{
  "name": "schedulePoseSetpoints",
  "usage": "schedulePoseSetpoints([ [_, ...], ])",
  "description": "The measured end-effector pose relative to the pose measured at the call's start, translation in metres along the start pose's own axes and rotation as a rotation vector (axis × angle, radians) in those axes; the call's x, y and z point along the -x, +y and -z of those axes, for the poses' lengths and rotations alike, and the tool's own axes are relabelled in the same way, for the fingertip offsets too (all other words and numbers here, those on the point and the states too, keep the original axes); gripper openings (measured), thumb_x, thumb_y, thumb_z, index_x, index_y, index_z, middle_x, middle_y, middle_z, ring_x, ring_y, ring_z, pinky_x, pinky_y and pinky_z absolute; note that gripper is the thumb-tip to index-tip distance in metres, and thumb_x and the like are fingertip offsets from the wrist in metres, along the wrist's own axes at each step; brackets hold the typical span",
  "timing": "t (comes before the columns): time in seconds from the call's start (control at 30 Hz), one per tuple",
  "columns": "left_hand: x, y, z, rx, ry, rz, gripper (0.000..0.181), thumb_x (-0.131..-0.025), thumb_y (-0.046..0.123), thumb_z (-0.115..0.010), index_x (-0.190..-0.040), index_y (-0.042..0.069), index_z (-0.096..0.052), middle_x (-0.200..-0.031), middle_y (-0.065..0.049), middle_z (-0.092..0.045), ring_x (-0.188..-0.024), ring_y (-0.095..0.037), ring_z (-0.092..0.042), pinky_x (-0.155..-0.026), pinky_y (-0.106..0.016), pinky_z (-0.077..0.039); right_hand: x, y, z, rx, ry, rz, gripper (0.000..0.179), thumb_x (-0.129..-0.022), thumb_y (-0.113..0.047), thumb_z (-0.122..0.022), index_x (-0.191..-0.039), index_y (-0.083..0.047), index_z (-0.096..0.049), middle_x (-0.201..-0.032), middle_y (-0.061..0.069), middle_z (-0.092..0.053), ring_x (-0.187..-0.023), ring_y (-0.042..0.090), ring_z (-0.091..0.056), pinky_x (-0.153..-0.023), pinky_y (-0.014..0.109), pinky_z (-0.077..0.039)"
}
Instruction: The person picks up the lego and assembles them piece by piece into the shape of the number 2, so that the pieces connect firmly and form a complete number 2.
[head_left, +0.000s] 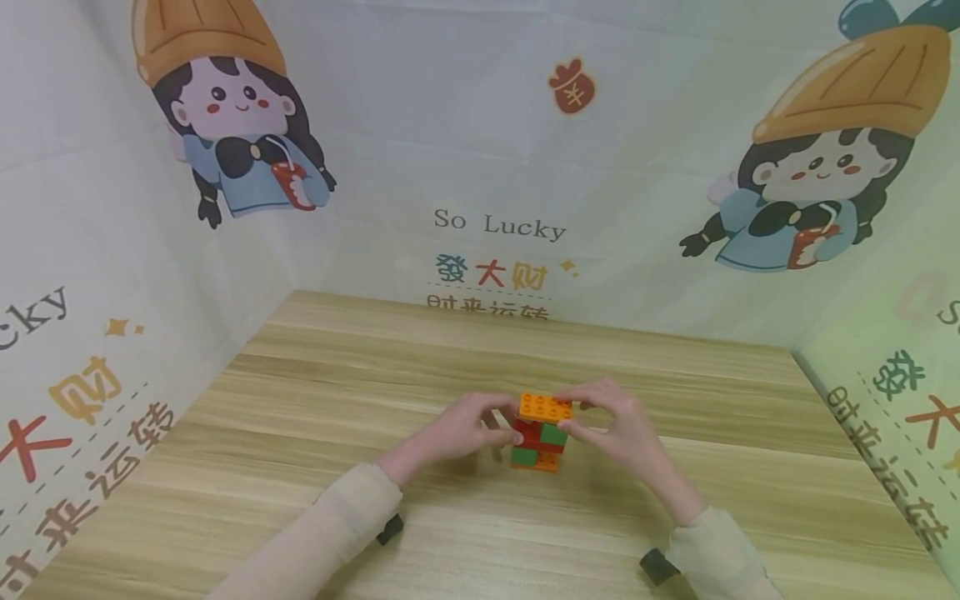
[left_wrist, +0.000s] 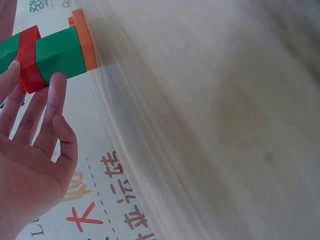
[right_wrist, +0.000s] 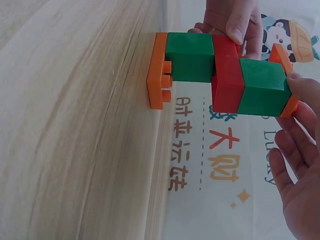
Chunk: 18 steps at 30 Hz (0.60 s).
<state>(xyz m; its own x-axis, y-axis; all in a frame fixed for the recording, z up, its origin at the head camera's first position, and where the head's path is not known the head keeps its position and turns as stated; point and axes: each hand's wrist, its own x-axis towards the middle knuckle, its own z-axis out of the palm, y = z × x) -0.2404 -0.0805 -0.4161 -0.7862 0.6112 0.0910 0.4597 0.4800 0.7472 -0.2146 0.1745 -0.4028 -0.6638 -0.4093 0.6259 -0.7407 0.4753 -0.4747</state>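
Observation:
A small stack of toy building bricks stands on the wooden table in front of me. At its bottom lies an orange brick (right_wrist: 156, 75) with studs partly bare. Above it come a green block (right_wrist: 189, 57), a red brick (right_wrist: 228, 75), then a second green block (right_wrist: 263, 89). An orange studded brick (head_left: 542, 407) tops the stack, looking slightly tilted; whether it is pressed home I cannot tell. My left hand (head_left: 472, 425) grips the stack around the red brick with thumb and fingertips. From the other side, my right hand (head_left: 613, 421) pinches the top orange brick.
The wooden table (head_left: 360, 375) stretches around the stack. A printed white cloth (head_left: 420, 150) hangs behind it and along both sides. Dark wrist-worn devices (head_left: 659, 567) show below both sleeves.

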Motion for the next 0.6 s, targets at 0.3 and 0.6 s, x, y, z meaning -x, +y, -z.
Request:
schedulePoseSetpoints([
  [0.3,0.0004,-0.0007,0.0000,0.012,-0.004,0.001,0.027,-0.090,0.024,-0.072,-0.116,0.025,-0.066,-0.108,0.007,-0.072,-0.081,-0.010,-0.065,-0.071,-0.027,-0.055,0.0026,0.0020,-0.0006,0.002,-0.033,-0.034,0.032,-0.083,-0.005,-0.076,-0.113,-0.012,-0.071,-0.109,0.004,-0.073,-0.097,0.017,-0.060,-0.080,0.033,-0.056],
  [0.6,0.0002,-0.0016,-0.0007,0.025,-0.002,0.003,0.027,-0.090,0.023,-0.072,-0.117,0.025,-0.067,-0.109,0.006,-0.072,-0.079,-0.010,-0.065,-0.070,-0.027,-0.055,0.0035,0.0010,-0.0001,-0.016,-0.037,-0.058,0.029,-0.087,-0.005,-0.072,-0.115,-0.013,-0.071,-0.111,0.005,-0.073,-0.098,0.016,-0.060,-0.080,0.032,-0.054],
])
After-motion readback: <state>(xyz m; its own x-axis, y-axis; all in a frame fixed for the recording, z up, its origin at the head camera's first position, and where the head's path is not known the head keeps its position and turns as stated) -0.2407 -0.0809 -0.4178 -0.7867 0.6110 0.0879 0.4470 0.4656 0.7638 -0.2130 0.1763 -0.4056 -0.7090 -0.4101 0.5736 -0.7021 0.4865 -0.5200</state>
